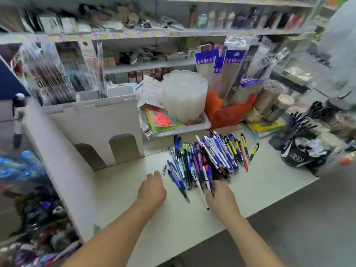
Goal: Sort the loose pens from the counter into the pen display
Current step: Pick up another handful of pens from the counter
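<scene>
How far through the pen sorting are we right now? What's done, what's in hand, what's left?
Done: nothing that I can confirm; the frame doesn't show any sorted pens.
In hand: the left hand reaches a white-and-blue pen at the pile's left edge; the right hand is on pens at the near end. Blur hides both grips.
Left: nearly everything. The pile of pens still covers the counter, plus yellow strays on its right.
</scene>
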